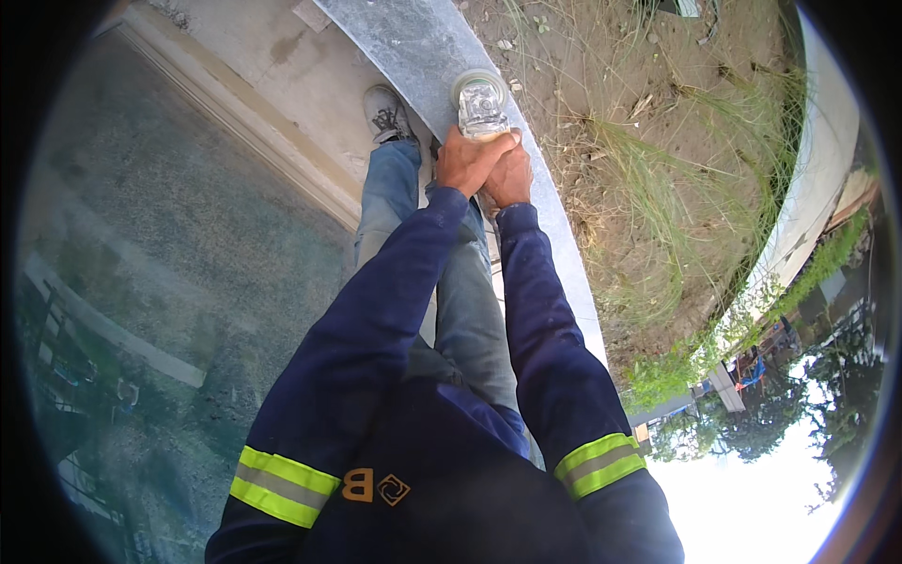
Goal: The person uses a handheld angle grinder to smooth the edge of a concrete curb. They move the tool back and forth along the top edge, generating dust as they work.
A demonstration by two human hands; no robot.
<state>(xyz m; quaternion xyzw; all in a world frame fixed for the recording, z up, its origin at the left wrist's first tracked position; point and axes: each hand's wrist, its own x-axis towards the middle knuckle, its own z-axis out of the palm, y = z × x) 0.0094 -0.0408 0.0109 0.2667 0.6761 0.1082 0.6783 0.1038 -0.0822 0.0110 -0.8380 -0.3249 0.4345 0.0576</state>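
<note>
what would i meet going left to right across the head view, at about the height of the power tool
dark glass pane → grey shoe → power tool → grassy dirt → curved white wall

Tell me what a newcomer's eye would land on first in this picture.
First, the round-headed power tool at the upper centre, over the curved grey ledge, with the left hand and right hand gripping it. Next, the bright yellow bands on the navy sleeves, low on either side. Then the grassy soil bed to the right of the ledge.
</note>
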